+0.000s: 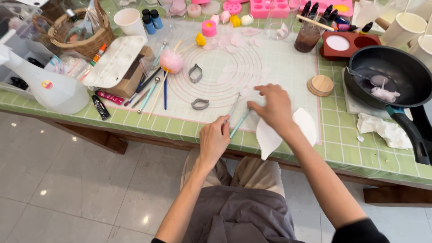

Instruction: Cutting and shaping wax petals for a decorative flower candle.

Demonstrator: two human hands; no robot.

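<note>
Black pan holding spoon, pink lump

green tiled table on wooden frame; glossy pale floor tiles reflecting ceiling lights.

Your left hand rests at the near edge of the tabletop, at six o'clock of the ringed mat, touching two thin tools that lie slanted toward twelve. Your right hand lies just at its two o'clock, on the mat. A leaf-shaped sheet overhangs the near edge beneath your right forearm. At nine o'clock of the hands sit two cutters, one behind the other. Further at nine lie a palette on a box, a basket behind it, and a spray bottle. At three o'clock lies a round coaster, then a pan holding a spoon. A crumpled tissue lies before the pan.
</note>
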